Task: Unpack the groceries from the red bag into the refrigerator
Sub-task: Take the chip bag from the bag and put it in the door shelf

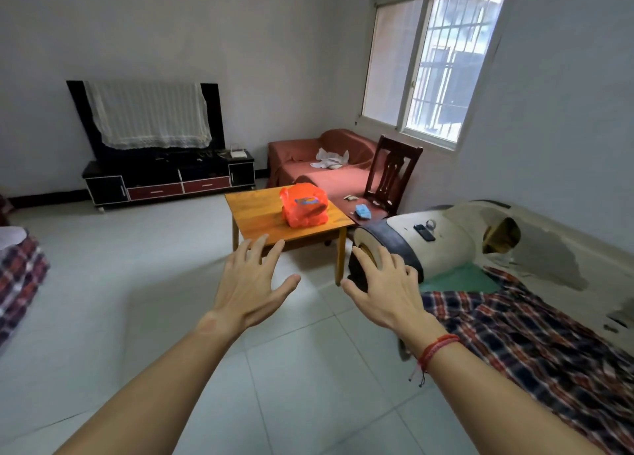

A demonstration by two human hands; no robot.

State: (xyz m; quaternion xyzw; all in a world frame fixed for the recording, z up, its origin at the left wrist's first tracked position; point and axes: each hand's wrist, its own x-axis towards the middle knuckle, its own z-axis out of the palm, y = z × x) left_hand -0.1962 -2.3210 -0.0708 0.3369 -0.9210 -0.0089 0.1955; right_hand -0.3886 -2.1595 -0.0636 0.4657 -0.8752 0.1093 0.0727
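Red bag (pixel 304 207) sits on the wooden worktop (pixel 254 214), toward its right edge. Left grip (pixel 252 283) and right grip (pixel 380 290) are both released, fingers spread, grasping nothing, held out well short of the bag. The step looks like the approach; next calls for stepping closer and taking hold of the bag. No refrigerator shows.

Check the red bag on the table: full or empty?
Full: the red bag bulges on the wooden table, a labelled pack showing through. Contents otherwise hidden.
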